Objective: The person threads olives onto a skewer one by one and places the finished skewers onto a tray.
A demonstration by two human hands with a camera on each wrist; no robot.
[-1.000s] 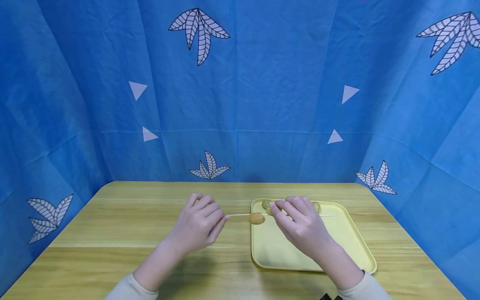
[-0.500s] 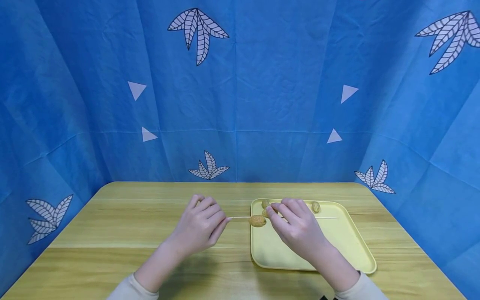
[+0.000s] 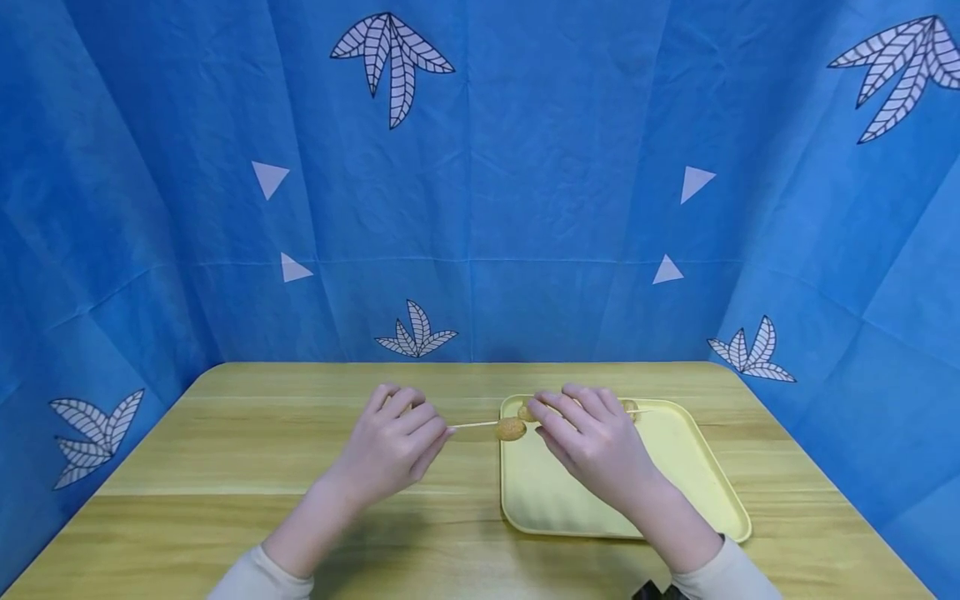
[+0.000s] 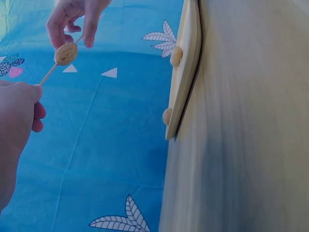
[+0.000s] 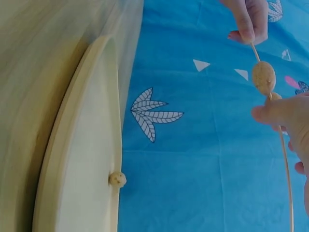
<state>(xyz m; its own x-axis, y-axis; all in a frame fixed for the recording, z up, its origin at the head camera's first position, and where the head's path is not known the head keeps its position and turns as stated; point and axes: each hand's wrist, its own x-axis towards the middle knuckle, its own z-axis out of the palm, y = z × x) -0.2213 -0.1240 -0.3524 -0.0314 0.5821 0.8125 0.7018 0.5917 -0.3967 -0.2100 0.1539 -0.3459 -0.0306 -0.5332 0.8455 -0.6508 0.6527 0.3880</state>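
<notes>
A thin skewer runs sideways between my hands, above table height. My left hand pinches its left end between thumb and fingers. One brown, rough-skinned oval ball is threaded on it, between the hands. My right hand grips farther along, over the tray's back part, thumb and fingers around the skewer's line. At its fingertips a second brown ball shows partly, mostly hidden by thumb and first ball; whether the skewer pierces it I cannot tell. The far end sticks out past the right hand.
Under my right hand lies a pale yellow rectangular tray on the wooden table. Brown balls rest along its back edge, including a right one and a left one. A blue patterned curtain encloses the table.
Both hands keep hold. The skewer has tilted slightly, its right end rising and showing less beyond the right hand. The threaded ball has shifted a little up and left in the head view.
</notes>
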